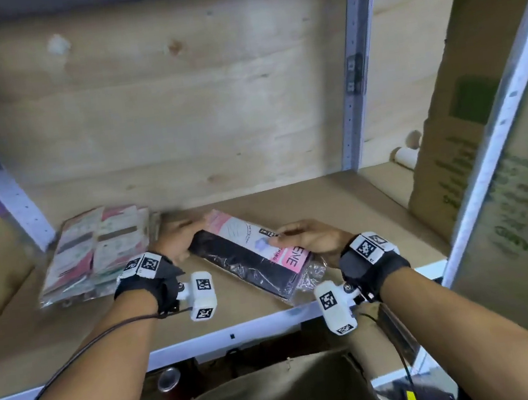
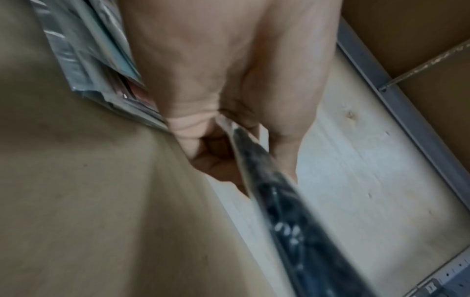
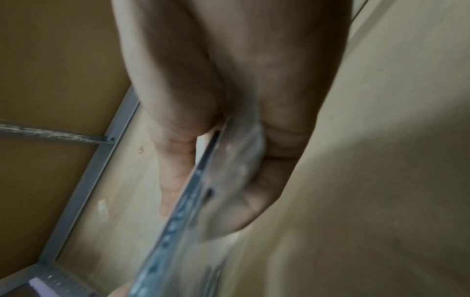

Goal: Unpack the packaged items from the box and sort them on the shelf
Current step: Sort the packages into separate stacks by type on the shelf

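Observation:
A flat plastic-wrapped packet (image 1: 252, 251), black with a pink and white card, is held just above the brown shelf board (image 1: 340, 203). My left hand (image 1: 180, 236) grips its far left end, thumb on top. My right hand (image 1: 307, 236) pinches its right edge near the pink label. In the left wrist view the packet (image 2: 274, 201) runs edge-on between thumb and fingers. The right wrist view shows the packet (image 3: 203, 180) edge-on in that hand's grip. A pile of similar wrapped packets (image 1: 95, 252) lies on the shelf at the left, close to my left hand.
An open cardboard box (image 1: 282, 399) stands below the shelf's front rail (image 1: 239, 332). A tall cardboard carton (image 1: 461, 127) fills the right of the shelf, with a white roll (image 1: 404, 156) behind it. Metal uprights (image 1: 351, 70) frame the plywood back wall. A can (image 1: 169, 381) sits under the shelf.

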Tool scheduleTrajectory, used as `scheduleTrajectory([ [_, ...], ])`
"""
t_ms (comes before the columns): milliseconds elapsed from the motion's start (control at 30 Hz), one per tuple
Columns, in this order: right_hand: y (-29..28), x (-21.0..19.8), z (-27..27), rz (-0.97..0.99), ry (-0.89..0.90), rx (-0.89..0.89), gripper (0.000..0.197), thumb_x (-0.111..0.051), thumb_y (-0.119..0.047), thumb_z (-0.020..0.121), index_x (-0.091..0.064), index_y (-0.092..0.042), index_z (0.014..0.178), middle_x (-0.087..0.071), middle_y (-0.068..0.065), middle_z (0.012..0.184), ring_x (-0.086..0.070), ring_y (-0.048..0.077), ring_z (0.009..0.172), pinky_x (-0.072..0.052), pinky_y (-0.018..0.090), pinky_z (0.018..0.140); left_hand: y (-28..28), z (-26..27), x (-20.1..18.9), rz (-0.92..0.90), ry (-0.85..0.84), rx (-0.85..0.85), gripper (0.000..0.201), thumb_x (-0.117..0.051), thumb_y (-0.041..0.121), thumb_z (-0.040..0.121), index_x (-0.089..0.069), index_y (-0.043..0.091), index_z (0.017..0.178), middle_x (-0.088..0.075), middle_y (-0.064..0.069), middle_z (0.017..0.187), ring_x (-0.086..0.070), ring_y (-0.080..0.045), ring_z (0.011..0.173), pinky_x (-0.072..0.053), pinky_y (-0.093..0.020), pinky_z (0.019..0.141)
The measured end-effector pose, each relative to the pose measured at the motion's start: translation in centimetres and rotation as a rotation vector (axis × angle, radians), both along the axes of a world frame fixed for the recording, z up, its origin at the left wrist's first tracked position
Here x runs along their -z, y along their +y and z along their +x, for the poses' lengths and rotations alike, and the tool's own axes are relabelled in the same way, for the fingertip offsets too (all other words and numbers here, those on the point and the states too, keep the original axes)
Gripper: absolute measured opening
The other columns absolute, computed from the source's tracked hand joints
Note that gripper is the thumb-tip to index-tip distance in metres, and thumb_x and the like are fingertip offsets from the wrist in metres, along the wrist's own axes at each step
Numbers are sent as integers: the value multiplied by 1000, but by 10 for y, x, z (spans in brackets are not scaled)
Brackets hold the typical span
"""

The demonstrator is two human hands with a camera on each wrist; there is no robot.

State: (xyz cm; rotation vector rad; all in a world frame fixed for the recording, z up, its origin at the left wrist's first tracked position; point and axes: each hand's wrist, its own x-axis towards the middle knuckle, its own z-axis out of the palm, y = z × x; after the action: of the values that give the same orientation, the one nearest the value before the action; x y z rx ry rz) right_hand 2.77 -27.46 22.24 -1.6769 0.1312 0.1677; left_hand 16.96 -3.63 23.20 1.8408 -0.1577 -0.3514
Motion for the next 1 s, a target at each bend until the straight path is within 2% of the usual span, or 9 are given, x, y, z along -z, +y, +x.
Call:
scheduleTrajectory([
  [67,-10,11,3,28,22,12,30,-76,-25,85,-73,-8,109,-71,19,97,-64,25,76,-55,28,63,-5,8,8,34,-41,-32,24,-68,34,93,-73,14,106,-73,-11,106,-71,-12,71,-52,-17,55],
  [167,-23,22,7,170,50,62,26,-74,-16,86,-71,-5,110,-74,18,99,-71,19,68,-60,25,57,-10,19,15,-12,-77,-193,29,-65,26,96,-70,9,119,-72,-11,114,-69,-22,89,-53,-25,75],
  [267,-32,32,11,286,7,171,18,-69,-9,89,-69,0,106,-73,18,89,-68,16,62,-61,26,59,-20,25,23,-8,-62,-271,13,-66,25,95,-73,16,102,-73,-14,112,-68,-26,91,-55,-38,91],
  [333,-38,37,13,371,-67,254,24,-67,-11,92,-67,6,108,-71,22,91,-66,21,66,-60,29,61,-31,24,26,-83,-23,-328,6,-68,25,93,-70,20,91,-72,-10,105,-65,-21,78,-55,-32,78],
  [500,-49,39,17,620,-152,300,33,-61,-25,96,-63,-5,122,-70,15,120,-69,29,107,-60,37,87,-62,13,24,-270,41,-434,22,-62,13,97,-67,11,119,-66,2,88,-58,-5,63,-46,-16,46],
  [567,-49,33,21,657,-208,310,28,-62,-22,96,-68,-8,120,-68,17,124,-66,30,110,-59,37,86,-76,0,24,-328,91,-339,28,-51,4,100,-61,6,126,-66,-8,93,-61,-7,62,-52,-20,55],
  [700,-52,27,27,573,-300,480,13,-65,-23,94,-74,-17,102,-75,7,108,-70,17,88,-57,25,70,-84,-21,23,-258,178,-62,38,-53,-3,97,-51,6,134,-67,-17,125,-70,-27,99,-58,-42,90],
  [833,-64,36,28,507,-297,645,27,-63,-24,96,-69,-2,113,-73,13,107,-70,22,83,-58,29,68,-77,-21,21,-141,294,158,54,-75,-3,79,-55,8,127,-76,-17,107,-76,-28,91,-63,-41,82],
  [1000,-47,40,31,295,-251,507,33,-62,-24,97,-65,2,117,-73,16,111,-72,33,100,-59,41,83,-77,-8,13,-81,28,102,30,-72,29,90,-67,26,120,-73,6,117,-68,-13,110,-54,-31,95],
])
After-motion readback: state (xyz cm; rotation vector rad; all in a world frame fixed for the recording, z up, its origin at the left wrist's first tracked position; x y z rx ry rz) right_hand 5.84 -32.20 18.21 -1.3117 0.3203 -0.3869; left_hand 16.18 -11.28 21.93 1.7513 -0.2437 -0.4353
